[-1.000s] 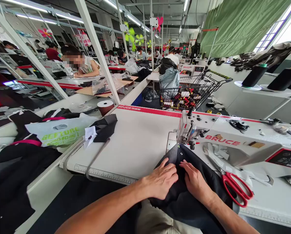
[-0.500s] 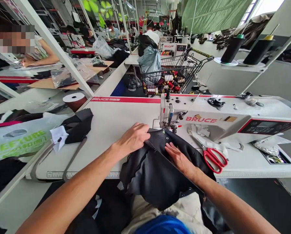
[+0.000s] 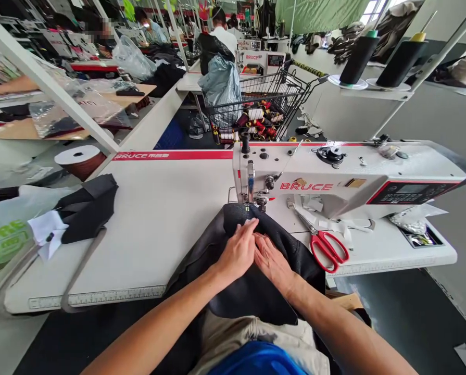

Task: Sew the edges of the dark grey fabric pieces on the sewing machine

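Observation:
A piece of black fabric (image 3: 233, 291) is draped from the white sewing machine (image 3: 295, 182) over the table edge to my lap. Its far end lies at the needle area, below the presser foot. My left hand (image 3: 237, 250) lies on the fabric just in front of the needle, fingers stretched toward the upper right. Close beside it, nearly touching, my right hand (image 3: 274, 263) rests flat on the same fabric with its fingers extended. The fingertips of both hands meet near the fabric's middle. What lies under the palms is hidden.
Red-handled scissors (image 3: 328, 251) lie right of the fabric. Black fabric pieces (image 3: 90, 208) and a ribbon spool (image 3: 80, 159) are at left. Two black thread cones (image 3: 360, 58) stand at upper right. Behind the machine is a cart (image 3: 295, 99) of thread spools; other people work beyond.
My left hand has moved from the fabric's left edge onto its middle, next to my right hand. The fabric is spread flatter and its fold is turned down. My view has shifted right.

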Available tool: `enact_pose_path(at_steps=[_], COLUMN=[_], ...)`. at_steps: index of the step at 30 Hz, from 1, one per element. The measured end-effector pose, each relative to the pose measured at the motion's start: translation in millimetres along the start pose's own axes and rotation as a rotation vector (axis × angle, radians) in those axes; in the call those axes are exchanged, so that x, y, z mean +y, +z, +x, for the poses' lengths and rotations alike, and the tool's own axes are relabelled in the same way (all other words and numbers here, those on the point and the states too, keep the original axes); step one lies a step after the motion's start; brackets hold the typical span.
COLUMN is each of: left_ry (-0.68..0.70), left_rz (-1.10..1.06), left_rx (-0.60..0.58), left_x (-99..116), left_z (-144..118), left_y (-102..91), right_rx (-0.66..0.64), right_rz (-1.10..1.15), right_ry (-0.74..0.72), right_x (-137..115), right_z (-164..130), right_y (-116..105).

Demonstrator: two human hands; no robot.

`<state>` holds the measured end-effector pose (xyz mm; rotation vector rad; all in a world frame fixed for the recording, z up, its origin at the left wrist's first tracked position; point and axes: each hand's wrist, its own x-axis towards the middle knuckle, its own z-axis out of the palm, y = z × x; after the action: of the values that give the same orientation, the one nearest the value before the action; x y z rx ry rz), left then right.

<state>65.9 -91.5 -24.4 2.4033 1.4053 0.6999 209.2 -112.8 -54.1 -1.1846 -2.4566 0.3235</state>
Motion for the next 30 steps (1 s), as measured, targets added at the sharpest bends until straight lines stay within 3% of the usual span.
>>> enact_pose_path(at_steps=[5, 8, 10, 12, 15, 16, 18, 20, 23, 27, 30], left_ry=[0.106, 0.178, 0.212, 0.230, 0.238, 0.237, 0.229, 0.224, 0.219, 0.208, 0.206], left_rz=[0.100, 0.173, 0.202, 0.220, 0.221, 0.215, 0.205, 0.196, 0.171, 0.143, 0.147], left_rx=[-0.104, -0.159, -0.160, -0.141, -0.126, -0.125, -0.123, -0.118, -0.113, -0.110, -0.117], left_x=[-23.2, -26.4, -27.1, -28.4, -30.1, -30.2, -29.7, -28.5, -27.0, -27.3, -27.6], left_z=[-9.9, -12.7, -14.2, -15.3, -15.7, -15.6, -14.9, -14.1, -13.3, -14.1, -15.3], left_y=[-2.3, -8.7, -9.4, -8.2, -6.7, -6.7, -7.3, -8.1, -9.0, -9.6, -9.6], right_rx=[-0.068, -0.078, -0.023, 0.127, 0.394, 0.414, 0.319, 0.242, 0.301, 0.413, 0.411], right_rz=[-0.044, 0.095, 0.247, 0.312, 0.039, -0.107, -0.271, -0.252, -0.197, -0.213, -0.248], right_ry=[-0.171, -0.192, -0.150, -0.058, 0.223, 0.351, 0.523, 0.541, 0.521, 0.474, 0.474], right_x=[21.6, 22.7, 18.5, 17.4, 33.3, 42.9, 63.7, 80.4, 93.1, 108.7, 122.0], right_z=[-5.9, -4.8, -7.5, -16.8, -44.5, -55.9, -77.6, -92.7, -95.1, -72.5, -54.3], right_y=[-17.7, -33.6, -47.3, -62.1, -81.3, -85.8, -90.9, -90.5, -82.0, -71.6, -76.7])
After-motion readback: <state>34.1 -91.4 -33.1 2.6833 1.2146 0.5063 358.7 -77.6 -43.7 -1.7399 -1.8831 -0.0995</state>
